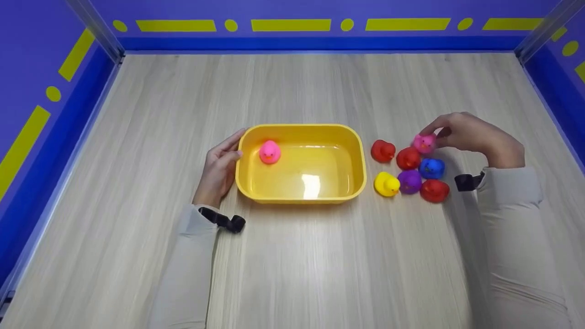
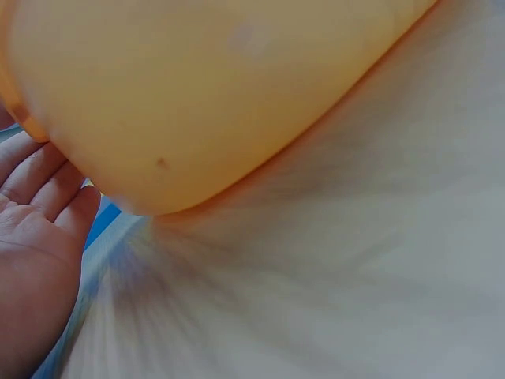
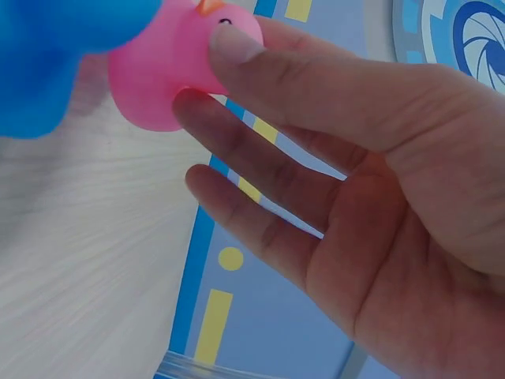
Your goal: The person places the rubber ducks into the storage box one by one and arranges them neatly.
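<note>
A yellow plastic tub (image 1: pixel 301 201) stands mid-table with one pink rubber duck (image 1: pixel 269 152) near its left end. At the tub's left side, my left hand (image 1: pixel 219 167) holds the rim, thumb against the edge and fingers along the outer wall. In the left wrist view, those fingers (image 2: pixel 59 189) lie fairly straight beside the tub wall (image 2: pixel 197 103). To the right of the tub, my right hand (image 1: pixel 473 137) pinches another pink rubber duck (image 1: pixel 424 143) between thumb and fingers. The last two fingers (image 3: pixel 260 229) stay off that duck (image 3: pixel 154 71). A blue duck (image 3: pixel 47 63) is close by.
Right of the tub sit several more rubber ducks: red ones (image 1: pixel 383 151) (image 1: pixel 408 158) (image 1: pixel 434 191), a yellow one (image 1: pixel 386 184), a purple one (image 1: pixel 410 182) and a blue one (image 1: pixel 432 168). Purple walls (image 1: pixel 292 9) with yellow marks edge the wood-grain table (image 1: pixel 292 265).
</note>
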Tool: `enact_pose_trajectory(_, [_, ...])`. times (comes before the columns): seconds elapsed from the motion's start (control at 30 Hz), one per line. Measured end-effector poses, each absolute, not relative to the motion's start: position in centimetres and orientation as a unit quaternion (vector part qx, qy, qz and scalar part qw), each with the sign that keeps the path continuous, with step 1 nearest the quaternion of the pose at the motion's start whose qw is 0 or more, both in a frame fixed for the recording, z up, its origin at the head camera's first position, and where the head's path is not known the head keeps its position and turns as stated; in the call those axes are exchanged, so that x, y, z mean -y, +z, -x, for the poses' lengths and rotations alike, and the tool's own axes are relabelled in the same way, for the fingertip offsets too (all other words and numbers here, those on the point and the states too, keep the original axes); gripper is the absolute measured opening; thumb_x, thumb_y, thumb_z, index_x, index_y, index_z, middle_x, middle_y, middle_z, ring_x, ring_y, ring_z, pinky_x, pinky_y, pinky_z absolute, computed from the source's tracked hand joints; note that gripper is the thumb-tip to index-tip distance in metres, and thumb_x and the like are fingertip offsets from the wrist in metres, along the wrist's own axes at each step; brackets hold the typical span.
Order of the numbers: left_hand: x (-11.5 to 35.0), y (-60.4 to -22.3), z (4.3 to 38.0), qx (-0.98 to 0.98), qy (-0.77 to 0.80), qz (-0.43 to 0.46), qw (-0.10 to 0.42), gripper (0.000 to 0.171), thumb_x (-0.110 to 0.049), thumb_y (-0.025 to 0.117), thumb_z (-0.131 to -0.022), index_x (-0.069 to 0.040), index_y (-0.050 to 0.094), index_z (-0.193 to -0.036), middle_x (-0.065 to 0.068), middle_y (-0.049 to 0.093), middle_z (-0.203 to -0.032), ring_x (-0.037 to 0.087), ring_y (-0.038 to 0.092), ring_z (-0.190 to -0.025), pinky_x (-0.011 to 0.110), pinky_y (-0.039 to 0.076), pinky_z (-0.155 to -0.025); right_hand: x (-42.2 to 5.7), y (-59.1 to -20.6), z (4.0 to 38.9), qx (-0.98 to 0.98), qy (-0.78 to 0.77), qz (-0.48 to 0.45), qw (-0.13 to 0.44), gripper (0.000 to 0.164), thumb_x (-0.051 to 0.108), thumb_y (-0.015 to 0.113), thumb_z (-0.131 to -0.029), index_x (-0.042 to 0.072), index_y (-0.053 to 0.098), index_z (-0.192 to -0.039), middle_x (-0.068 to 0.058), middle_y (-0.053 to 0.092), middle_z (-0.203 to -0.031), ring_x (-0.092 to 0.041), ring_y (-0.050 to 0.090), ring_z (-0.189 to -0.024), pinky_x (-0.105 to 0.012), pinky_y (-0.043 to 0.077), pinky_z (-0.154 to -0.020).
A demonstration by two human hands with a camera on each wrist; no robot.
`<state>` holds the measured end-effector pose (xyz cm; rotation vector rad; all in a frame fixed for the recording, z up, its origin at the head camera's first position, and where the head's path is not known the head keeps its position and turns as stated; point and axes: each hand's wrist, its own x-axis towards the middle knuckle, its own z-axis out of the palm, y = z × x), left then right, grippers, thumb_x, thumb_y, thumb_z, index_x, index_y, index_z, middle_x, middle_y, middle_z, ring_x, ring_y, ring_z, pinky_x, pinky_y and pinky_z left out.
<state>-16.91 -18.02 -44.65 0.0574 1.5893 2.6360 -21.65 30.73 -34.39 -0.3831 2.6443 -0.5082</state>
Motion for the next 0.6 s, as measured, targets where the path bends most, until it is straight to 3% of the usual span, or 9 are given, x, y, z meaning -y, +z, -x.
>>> enact_pose_trajectory(0.6, [18.0, -44.7, 17.0, -0.515, 0.857, -0.017, 0.033, 0.055, 0.010, 0.044, -0.087, 0.009, 0.038, -0.141, 0.021, 0.039, -0.150, 0.025, 0.039, -0.139, 0.034, 0.038, -0.111, -28.9, -33.0, 21.6, -0.952, -0.171, 0.162, 0.196, 0.034, -0.003, 0.063, -0.087, 0.004, 0.066, -0.120, -0.022, 0.065, -0.117, -0.036, 0.062, -0.101, -0.055, 0.052, -0.090])
